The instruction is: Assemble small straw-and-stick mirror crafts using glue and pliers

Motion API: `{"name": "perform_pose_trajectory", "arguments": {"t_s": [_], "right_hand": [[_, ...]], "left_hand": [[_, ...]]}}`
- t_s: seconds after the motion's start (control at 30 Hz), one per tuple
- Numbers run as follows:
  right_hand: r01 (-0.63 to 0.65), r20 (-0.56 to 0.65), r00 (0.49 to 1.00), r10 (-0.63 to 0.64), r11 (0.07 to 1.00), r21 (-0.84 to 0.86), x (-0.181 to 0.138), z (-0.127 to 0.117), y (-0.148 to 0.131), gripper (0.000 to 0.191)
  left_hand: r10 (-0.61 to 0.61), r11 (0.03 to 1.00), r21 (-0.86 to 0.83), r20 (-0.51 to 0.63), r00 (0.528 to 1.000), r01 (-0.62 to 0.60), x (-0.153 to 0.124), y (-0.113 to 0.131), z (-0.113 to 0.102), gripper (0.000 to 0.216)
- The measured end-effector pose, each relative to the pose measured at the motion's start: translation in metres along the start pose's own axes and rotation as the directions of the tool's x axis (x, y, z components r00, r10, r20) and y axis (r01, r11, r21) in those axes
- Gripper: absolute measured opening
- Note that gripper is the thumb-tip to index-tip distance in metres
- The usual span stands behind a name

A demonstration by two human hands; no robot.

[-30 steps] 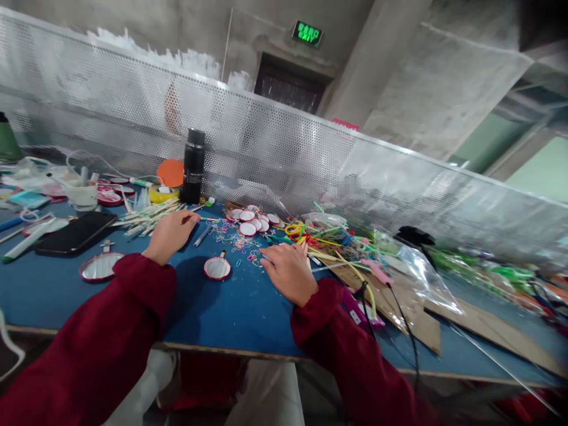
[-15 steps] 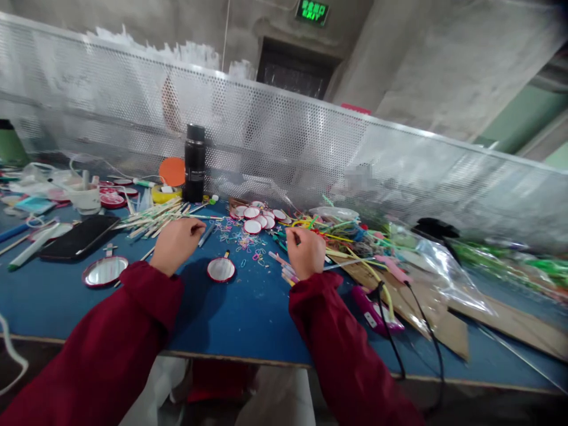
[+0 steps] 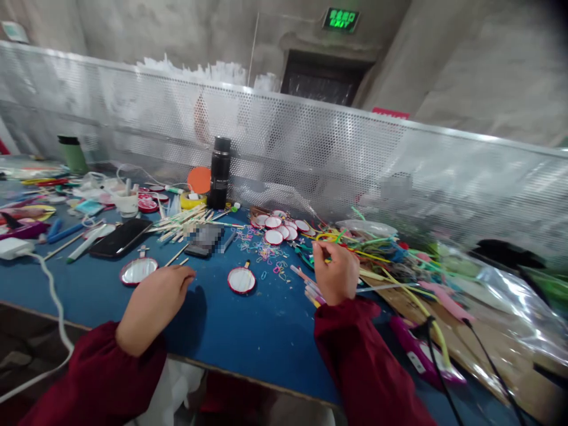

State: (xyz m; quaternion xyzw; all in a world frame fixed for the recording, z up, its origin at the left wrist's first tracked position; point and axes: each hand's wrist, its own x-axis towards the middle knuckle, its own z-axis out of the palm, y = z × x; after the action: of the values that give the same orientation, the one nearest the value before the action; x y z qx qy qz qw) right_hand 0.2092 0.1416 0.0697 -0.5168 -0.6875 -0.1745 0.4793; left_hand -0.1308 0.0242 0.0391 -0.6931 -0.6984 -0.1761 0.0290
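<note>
Right hand (image 3: pixel 337 273): closing in a fist around a bundle of coloured sticks (image 3: pixel 307 286), whose ends are poking out leftward below the wrist side of the palm. The hand is hovering just above the desk (image 3: pixel 248 337), at the near edge of a heap of coloured straws (image 3: pixel 370 244). A dark red sleeve is covering the forearm.

Left hand (image 3: pixel 154 303): resting knuckles-up near the front edge of the desk, fingers curling under, nothing showing in its grip. It is sitting well apart from the right hand.

Between the hands: a small round mirror (image 3: pixel 241 279) with a red rim and short handle, lying flat on the blue surface. A second mirror (image 3: pixel 138 270) is lying just beyond the left hand.

Further out, left: a black phone (image 3: pixel 120 238) is lying beside a scatter of pale wooden sticks (image 3: pixel 180 219). A white cable (image 3: pixel 52 296) is trailing off the front edge.

Further out, centre: tiny coloured loops (image 3: pixel 261 248) are lying strewn before a cluster of red-rimmed discs (image 3: pixel 278 228). A black flask (image 3: pixel 220 173) is standing upright by an orange disc (image 3: pixel 199 179).

Further out, right: cardboard (image 3: pixel 402 299) and a clear plastic bag (image 3: pixel 510 296) are lying under and beside the straws. A pink tool (image 3: pixel 417 356) is lying near the front edge.

Rear: a perforated metal screen (image 3: pixel 310 154) is running along the desk's back.
</note>
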Motion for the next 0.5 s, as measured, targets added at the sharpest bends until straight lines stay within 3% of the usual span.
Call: {"name": "perform_pose_trajectory", "arguments": {"t_s": [0.17,0.37,0.5], "right_hand": [[0.027,0.047,0.998,-0.029,0.999,0.043,-0.002,-0.001,-0.011,0.028],[0.049,0.045,0.998,-0.053,0.995,0.092,-0.004,-0.003,-0.020,0.027],[0.045,-0.033,0.999,-0.041,0.992,0.117,0.003,-0.016,-0.019,0.026]], "left_hand": [[-0.116,0.939,0.307,-0.140,0.983,0.155,-0.002,-0.010,-0.001,0.036],[-0.124,0.903,0.408,-0.049,0.991,0.133,0.023,-0.011,0.004,0.038],[-0.108,0.891,0.446,0.011,0.994,0.092,0.018,-0.014,0.003,0.038]]}}
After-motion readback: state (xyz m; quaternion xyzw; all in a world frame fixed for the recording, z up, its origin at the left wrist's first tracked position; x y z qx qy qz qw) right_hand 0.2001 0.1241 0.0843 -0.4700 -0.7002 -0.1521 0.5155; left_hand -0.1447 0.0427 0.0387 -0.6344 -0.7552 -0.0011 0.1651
